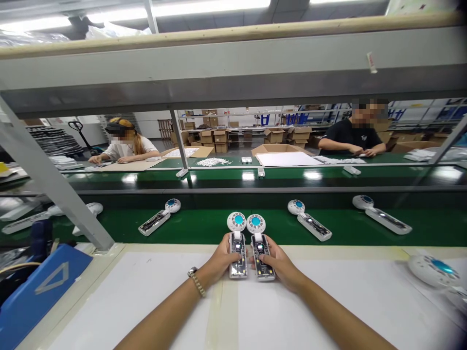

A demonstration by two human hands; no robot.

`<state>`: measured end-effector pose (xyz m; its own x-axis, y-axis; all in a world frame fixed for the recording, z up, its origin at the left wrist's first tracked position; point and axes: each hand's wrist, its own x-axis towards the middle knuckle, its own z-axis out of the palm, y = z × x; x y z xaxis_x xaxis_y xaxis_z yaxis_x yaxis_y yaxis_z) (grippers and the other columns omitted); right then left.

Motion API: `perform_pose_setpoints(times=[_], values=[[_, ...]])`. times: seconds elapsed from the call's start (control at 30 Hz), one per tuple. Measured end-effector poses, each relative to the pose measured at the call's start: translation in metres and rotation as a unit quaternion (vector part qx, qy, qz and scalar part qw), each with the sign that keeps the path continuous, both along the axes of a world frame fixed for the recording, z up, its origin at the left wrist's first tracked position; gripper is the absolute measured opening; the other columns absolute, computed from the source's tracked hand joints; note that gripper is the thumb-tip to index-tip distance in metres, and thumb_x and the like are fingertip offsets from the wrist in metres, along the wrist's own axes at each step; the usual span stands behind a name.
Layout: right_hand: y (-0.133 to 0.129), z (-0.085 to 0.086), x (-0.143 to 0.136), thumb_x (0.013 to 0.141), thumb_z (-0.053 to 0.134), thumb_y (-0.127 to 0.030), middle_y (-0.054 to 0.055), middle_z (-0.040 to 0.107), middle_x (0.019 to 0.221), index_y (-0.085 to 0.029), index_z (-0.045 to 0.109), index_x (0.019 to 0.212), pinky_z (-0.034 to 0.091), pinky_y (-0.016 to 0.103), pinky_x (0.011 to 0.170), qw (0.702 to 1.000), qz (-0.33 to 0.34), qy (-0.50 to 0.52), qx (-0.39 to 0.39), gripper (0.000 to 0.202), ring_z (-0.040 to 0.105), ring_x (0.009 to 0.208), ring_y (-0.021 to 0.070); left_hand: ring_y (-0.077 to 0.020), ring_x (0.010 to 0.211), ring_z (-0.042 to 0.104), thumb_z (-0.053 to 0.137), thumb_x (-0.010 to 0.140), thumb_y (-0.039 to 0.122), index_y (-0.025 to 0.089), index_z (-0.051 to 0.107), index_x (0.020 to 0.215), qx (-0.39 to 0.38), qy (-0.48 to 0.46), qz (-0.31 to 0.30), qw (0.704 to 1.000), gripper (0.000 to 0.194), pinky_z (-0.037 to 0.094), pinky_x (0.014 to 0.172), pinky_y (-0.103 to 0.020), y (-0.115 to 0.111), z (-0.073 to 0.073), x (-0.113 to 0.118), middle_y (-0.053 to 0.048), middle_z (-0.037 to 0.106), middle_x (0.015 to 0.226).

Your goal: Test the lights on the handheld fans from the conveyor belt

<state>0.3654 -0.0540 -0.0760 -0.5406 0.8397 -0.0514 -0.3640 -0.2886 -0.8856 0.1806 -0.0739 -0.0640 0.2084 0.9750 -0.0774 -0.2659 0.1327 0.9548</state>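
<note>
My left hand point(222, 256) is closed around a white handheld device point(238, 270) with a round head and a blue disc. Its body has a clear face with a dark circuit inside, and my thumb presses on that face. A second device of the same kind point(264, 272) is gripped by my right hand point(278, 262), thumb on its front. Both stand roughly upright side by side, their round heads touching or nearly so, above the near edge of the green belt. My fingers behind the two bodies are mostly hidden.
More such devices lie on the green belt point(204, 228), one to the left point(156, 221) and others to the right point(314, 226). A blue bin point(54, 291) stands at left. White sheets point(164, 301) cover the near table. A slanted metal post point(54, 170) rises at left. Two people work across the line.
</note>
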Motion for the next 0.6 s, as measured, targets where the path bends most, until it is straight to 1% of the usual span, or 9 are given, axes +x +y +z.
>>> perform_pose_setpoints(times=[0.2,0.33,0.43,0.6], values=[[-0.0013,0.0040,0.0007,0.066,0.073,-0.032,0.005,0.064,0.093,-0.024,0.032,0.122,0.047,0.041,0.081,1.000,0.018,0.001,0.002,0.069,0.062,0.090,0.0250,-0.0189,0.087,0.057,0.065,0.062,0.010,0.018,0.040,0.107,-0.001,0.003,0.017,1.000,0.052,0.045,0.077,-0.034,0.0014,-0.0025,-0.0002,-0.004,0.054,0.092],[-0.0010,0.0035,-0.0006,0.068,0.071,-0.030,0.006,0.064,0.095,-0.023,0.029,0.123,0.047,0.040,0.080,1.000,0.016,-0.003,0.005,0.069,0.063,0.087,0.0234,-0.0181,0.086,0.057,0.065,0.061,0.010,0.018,0.041,0.106,0.002,0.007,0.021,1.000,0.051,0.044,0.077,-0.033,0.0021,-0.0042,-0.0003,-0.003,0.054,0.091],[-0.0011,0.0031,-0.0007,0.068,0.071,-0.030,0.007,0.064,0.096,-0.022,0.030,0.122,0.048,0.041,0.080,1.000,0.012,0.004,0.006,0.069,0.062,0.088,0.0237,-0.0186,0.087,0.057,0.063,0.060,0.008,0.018,0.041,0.105,0.001,0.006,0.026,1.000,0.050,0.044,0.076,-0.032,0.0025,-0.0045,0.0001,-0.004,0.054,0.092],[-0.0016,0.0035,-0.0002,0.066,0.072,-0.029,0.005,0.064,0.098,-0.023,0.033,0.121,0.048,0.040,0.079,1.000,0.008,0.005,0.001,0.067,0.062,0.090,0.0244,-0.0192,0.089,0.057,0.061,0.062,0.007,0.018,0.041,0.105,-0.003,0.000,0.015,1.000,0.049,0.045,0.077,-0.033,0.0034,-0.0044,-0.0002,-0.005,0.055,0.095]])
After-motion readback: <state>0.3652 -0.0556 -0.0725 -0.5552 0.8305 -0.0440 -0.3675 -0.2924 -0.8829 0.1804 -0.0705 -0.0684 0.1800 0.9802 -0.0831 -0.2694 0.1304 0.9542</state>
